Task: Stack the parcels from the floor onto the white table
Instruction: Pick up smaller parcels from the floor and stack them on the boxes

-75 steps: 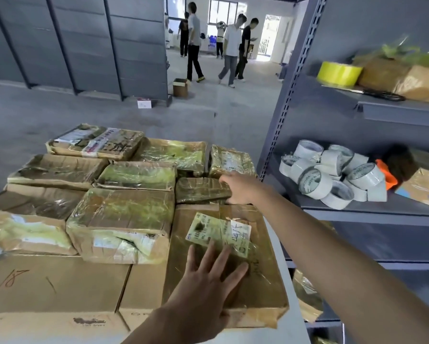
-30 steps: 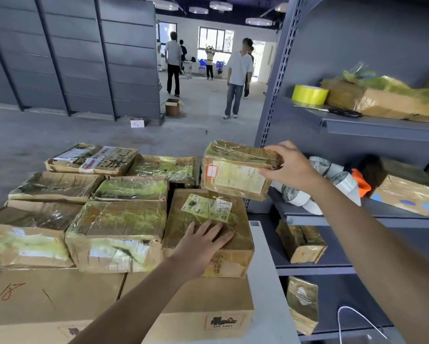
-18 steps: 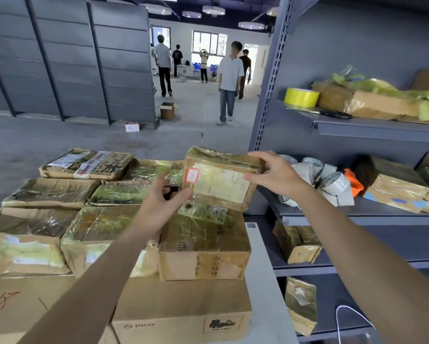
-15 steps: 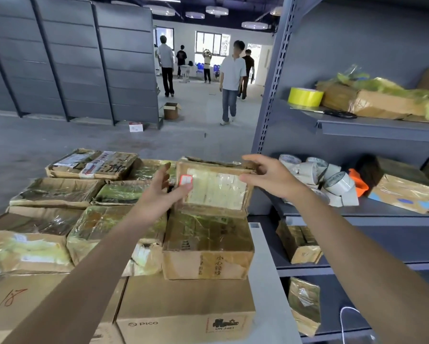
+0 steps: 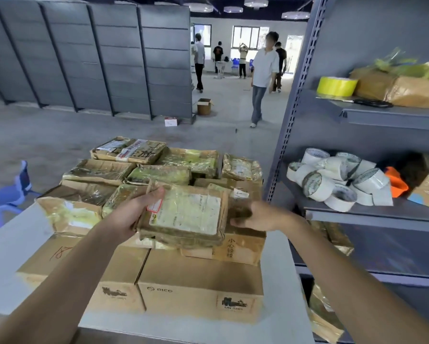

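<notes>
**We lower a parcel onto the stack by the table's right edge**

We hold the parcel (image 5: 188, 214) label up and slightly tilted over a box (image 5: 240, 249) near the right edge of the table (image 5: 8, 247); we cannot tell whether it touches. Our left hand (image 5: 131, 216) clasps its left edge, thumb on top. Our right hand (image 5: 258, 217) curls round its right edge, though blur hides the fingers. Both forearms reach forward with wrists turned inward. We judge it best to level the parcel, square it with the box, and slip the fingers out last.
</notes>
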The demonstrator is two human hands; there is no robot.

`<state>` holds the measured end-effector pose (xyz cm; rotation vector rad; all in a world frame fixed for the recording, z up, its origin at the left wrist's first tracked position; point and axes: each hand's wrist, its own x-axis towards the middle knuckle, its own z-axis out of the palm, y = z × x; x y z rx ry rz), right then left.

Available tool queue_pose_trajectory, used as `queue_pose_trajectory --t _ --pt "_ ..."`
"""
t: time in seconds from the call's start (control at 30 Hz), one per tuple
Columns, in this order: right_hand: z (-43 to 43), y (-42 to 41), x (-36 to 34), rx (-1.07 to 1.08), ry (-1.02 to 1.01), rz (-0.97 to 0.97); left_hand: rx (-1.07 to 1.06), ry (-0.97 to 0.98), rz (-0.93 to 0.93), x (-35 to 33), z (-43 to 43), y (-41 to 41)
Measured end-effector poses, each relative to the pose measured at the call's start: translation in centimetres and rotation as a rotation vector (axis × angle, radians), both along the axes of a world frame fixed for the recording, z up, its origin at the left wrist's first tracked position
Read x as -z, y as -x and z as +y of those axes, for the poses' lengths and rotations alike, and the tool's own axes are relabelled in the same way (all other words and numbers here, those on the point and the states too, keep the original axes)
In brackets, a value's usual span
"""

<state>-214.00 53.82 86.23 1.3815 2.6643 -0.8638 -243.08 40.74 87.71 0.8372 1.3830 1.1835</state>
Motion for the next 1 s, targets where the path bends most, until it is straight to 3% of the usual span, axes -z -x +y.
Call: queue_pose_trajectory --t 0.1,0.3,0.37,0.57,0.67,0.83,1.0 --pt "-0.9 0.5 2.0 -0.145 -0.125 -0.241 -0.043 0.036 0.051 1.2 -1.8 -0.8" --pt "-2.4 1.0 2.7 -0.082 -0.214 -0.29 -0.01 0.086 0.014 3.5 -4.6 -1.0" --pt "-3.1 1.5 2.5 -0.075 -0.231 -0.256 -0.004 0.1 0.016 4.0 -4.9 -0.6" --pt "-5.8 5.2 1.5 -0.002 -0.376 0.109 0.041 0.11 -0.007 5.7 -5.2 2.1" --pt "-7.6 8.2 1.1 0.082 -0.204 0.185 0.057 0.123 -0.031 6.9 -5.5 4.8" --pt "-9.9 13.6 2.0 0.187 0.173 0.075 0.055 0.11 -0.107 8.5 -6.3 10.4" --pt "-11.4 18.7 3.7 0.28 0.474 0.19 0.064 0.028 -0.171 9.5 -7.5 15.8"
